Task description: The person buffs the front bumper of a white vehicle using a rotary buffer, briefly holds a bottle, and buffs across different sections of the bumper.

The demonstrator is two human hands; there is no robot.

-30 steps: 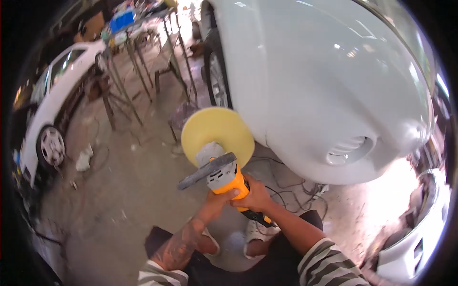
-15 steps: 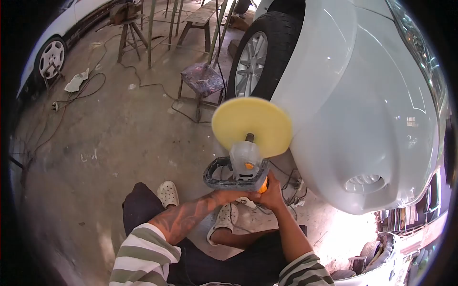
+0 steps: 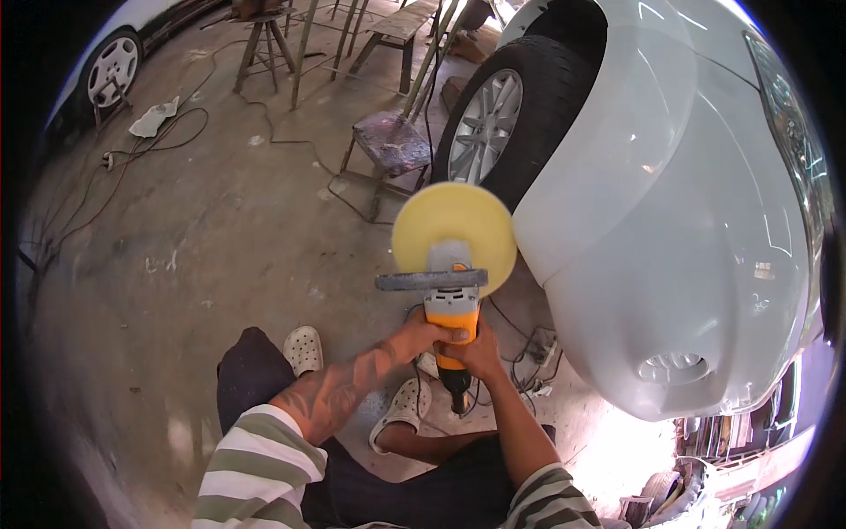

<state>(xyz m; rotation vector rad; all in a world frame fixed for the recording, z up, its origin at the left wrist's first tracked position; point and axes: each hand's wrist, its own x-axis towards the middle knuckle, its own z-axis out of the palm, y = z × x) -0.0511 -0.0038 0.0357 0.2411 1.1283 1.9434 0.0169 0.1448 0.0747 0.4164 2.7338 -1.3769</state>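
Observation:
Both my hands are wrapped round the body of an orange and grey polisher (image 3: 453, 319). My left hand (image 3: 430, 333) grips its left side, and my right hand (image 3: 478, 353) closes on the lower right side. At its far end is a round yellow foam pad (image 3: 432, 216), its surface blurred. A dark loop handle (image 3: 414, 281) crosses the tool just below the pad. The pad's right edge lies close to the white car's bumper (image 3: 608, 273); whether they touch I cannot tell. The black tail of the polisher points down towards my feet.
Beyond the pad are the car's front wheel (image 3: 486, 128) and a stained stool (image 3: 391, 143). A wooden bench (image 3: 397, 25) stands farther back. Cables (image 3: 304, 143) trail over the floor, and a power socket box (image 3: 542, 346) sits below the bumper. Another white car is at upper left.
The polisher has tilted, so its orange body and black tail now show below the loop handle. The pad appears slightly farther left and my hands lower. The whole view has shifted a little.

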